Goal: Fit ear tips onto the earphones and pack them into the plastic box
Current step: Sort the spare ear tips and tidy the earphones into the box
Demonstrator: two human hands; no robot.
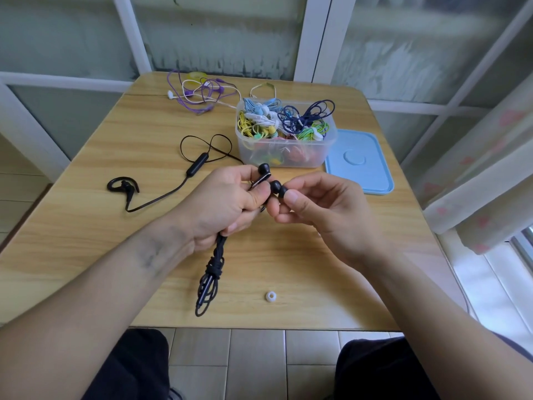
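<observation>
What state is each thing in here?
Plastic box: open, full of earphones.
Blue lid: off, flat beside the box.
Black earphones: cable bundled, gripped by left hand.
Right hand: pinching one earbud's tip.
White ear tip: loose on table.

Only one feed on my end: head cam, wide-angle, worn by the person, pointing forward and down. Close-in; both forearms enter from the bottom edge and the left hand [223,202] and right hand [323,209] meet near frame centre. Wooden table [86,226] fills the middle, window panes beyond the grip, knees and floor tiles below it. No second view to overlap.
</observation>
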